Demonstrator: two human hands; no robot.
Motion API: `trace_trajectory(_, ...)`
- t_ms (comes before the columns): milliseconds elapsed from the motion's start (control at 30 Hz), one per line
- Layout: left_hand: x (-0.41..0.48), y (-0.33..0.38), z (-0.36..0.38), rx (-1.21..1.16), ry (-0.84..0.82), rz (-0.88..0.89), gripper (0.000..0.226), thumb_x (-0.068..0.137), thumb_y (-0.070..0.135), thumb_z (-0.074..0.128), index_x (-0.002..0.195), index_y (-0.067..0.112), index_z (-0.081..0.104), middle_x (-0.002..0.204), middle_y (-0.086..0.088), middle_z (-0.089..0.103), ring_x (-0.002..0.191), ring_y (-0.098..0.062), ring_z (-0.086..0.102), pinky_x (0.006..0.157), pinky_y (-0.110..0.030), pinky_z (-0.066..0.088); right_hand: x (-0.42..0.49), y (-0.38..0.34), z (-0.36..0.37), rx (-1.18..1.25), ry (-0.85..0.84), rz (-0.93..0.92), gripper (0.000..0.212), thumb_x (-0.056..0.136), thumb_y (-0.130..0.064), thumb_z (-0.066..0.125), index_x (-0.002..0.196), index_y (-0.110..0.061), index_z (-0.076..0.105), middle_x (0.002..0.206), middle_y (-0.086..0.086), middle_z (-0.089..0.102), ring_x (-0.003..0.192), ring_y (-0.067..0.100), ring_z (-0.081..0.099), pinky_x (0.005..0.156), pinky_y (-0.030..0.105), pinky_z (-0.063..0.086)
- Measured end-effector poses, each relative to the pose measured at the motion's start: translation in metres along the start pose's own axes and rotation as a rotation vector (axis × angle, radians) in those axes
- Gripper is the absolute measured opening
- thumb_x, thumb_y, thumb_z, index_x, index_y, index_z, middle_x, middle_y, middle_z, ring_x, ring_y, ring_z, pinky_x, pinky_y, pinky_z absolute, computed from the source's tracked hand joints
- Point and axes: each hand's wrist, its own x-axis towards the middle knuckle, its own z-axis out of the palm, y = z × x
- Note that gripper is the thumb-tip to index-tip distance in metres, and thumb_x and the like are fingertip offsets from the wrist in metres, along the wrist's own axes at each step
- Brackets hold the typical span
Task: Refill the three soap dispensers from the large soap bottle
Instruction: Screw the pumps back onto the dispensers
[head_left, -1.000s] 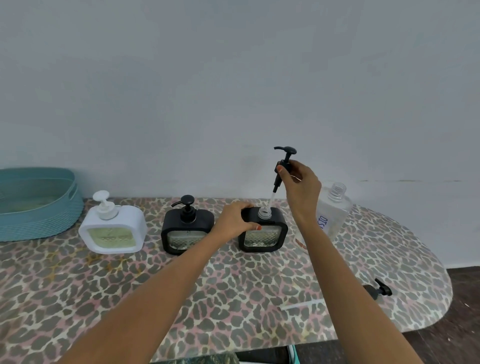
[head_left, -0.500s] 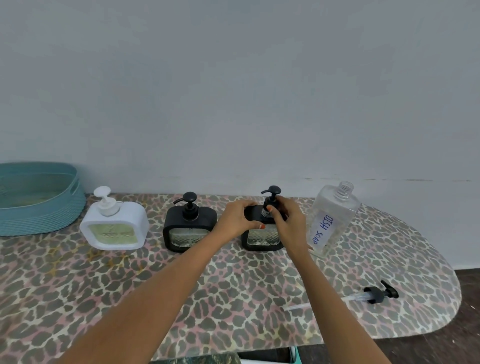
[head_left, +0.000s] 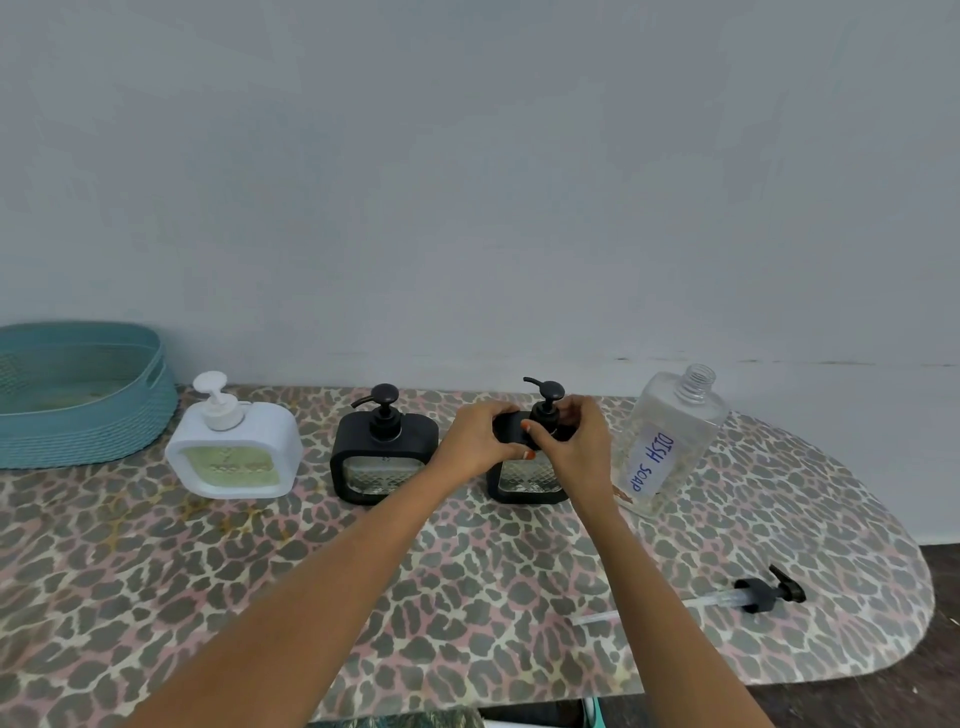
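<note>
Three dispensers stand in a row near the wall: a white dispenser (head_left: 234, 452) with greenish soap, a middle black dispenser (head_left: 383, 460), and a right black dispenser (head_left: 527, 483). My left hand (head_left: 475, 441) grips the right dispenser's top left corner. My right hand (head_left: 576, 441) is closed around the collar of its black pump head (head_left: 545, 392), which sits in the neck. The large clear soap bottle (head_left: 670, 447), labelled DISH SOAP, stands uncapped just right of my hands and looks nearly empty. Its own black pump (head_left: 758, 595) lies on the table at the right.
A teal woven basket (head_left: 83, 395) sits at the far left against the wall. The leopard-print table (head_left: 311, 571) curves away to a rounded edge on the right, close to the loose pump. A plain wall runs right behind the dispensers.
My right hand lowered the pump head from above the right black dispenser into its neck and now holds its collar. My left hand stayed on the dispenser.
</note>
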Motion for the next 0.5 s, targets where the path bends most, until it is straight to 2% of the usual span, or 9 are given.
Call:
trace_trajectory(67, 0.000, 0.001, 0.000, 0.000, -0.002, 0.002, 0.062, 0.072, 0.017, 0.076, 0.128, 0.005, 0.050, 0.128, -0.012, 0.056, 0.120, -0.023, 0.051, 0.092, -0.021, 0.035, -0.001, -0.002, -0.002, -0.021, -0.036, -0.003, 0.039, 0.074, -0.018, 0.075, 0.103, -0.013, 0.049, 0.098, 0.000, 0.052, 0.089, 0.014, 0.052, 0.073, 0.017, 0.037)
trace_trajectory(133, 0.000, 0.000, 0.000, 0.000, -0.005, 0.002, 0.061, 0.072, 0.018, 0.077, 0.126, 0.005, 0.052, 0.126, -0.012, 0.058, 0.118, -0.024, 0.053, 0.093, -0.024, 0.037, -0.002, -0.004, -0.008, 0.002, -0.107, -0.011, 0.042, 0.079, -0.015, 0.070, 0.117, -0.013, 0.050, 0.099, -0.006, 0.052, 0.089, 0.007, 0.051, 0.071, 0.006, 0.037)
trace_trajectory(200, 0.001, 0.000, 0.000, 0.002, -0.006, 0.001, 0.058, 0.071, 0.018, 0.077, 0.122, 0.006, 0.054, 0.122, -0.012, 0.060, 0.115, -0.024, 0.055, 0.091, -0.024, 0.038, -0.001, -0.006, -0.014, 0.027, -0.171, -0.023, 0.037, 0.084, -0.009, 0.063, 0.119, -0.013, 0.054, 0.096, -0.008, 0.057, 0.088, 0.006, 0.054, 0.069, 0.000, 0.039)
trace_trajectory(333, 0.001, -0.001, 0.001, -0.001, -0.005, -0.003, 0.059, 0.071, 0.018, 0.078, 0.123, 0.005, 0.054, 0.124, -0.012, 0.059, 0.116, -0.023, 0.054, 0.091, -0.023, 0.038, 0.001, -0.004, -0.019, 0.013, -0.176, -0.008, 0.029, 0.084, -0.008, 0.063, 0.113, -0.009, 0.059, 0.093, -0.004, 0.059, 0.089, 0.010, 0.055, 0.069, 0.005, 0.040)
trace_trajectory(433, 0.000, 0.000, 0.000, 0.005, -0.008, -0.008, 0.065, 0.071, 0.019, 0.078, 0.128, 0.005, 0.050, 0.129, -0.011, 0.056, 0.120, -0.023, 0.052, 0.094, -0.023, 0.037, 0.003, -0.006, -0.012, 0.018, -0.114, 0.015, 0.028, 0.079, -0.009, 0.070, 0.102, -0.007, 0.054, 0.091, 0.000, 0.057, 0.084, 0.013, 0.054, 0.064, 0.003, 0.041)
trace_trajectory(500, 0.001, 0.000, 0.001, 0.009, -0.011, -0.013, 0.068, 0.071, 0.019, 0.078, 0.130, 0.006, 0.047, 0.132, -0.011, 0.053, 0.122, -0.022, 0.049, 0.098, -0.025, 0.037, 0.004, -0.007, -0.005, -0.008, -0.067, 0.023, 0.032, 0.075, -0.011, 0.073, 0.093, -0.010, 0.047, 0.087, 0.003, 0.054, 0.078, 0.016, 0.051, 0.061, 0.006, 0.040)
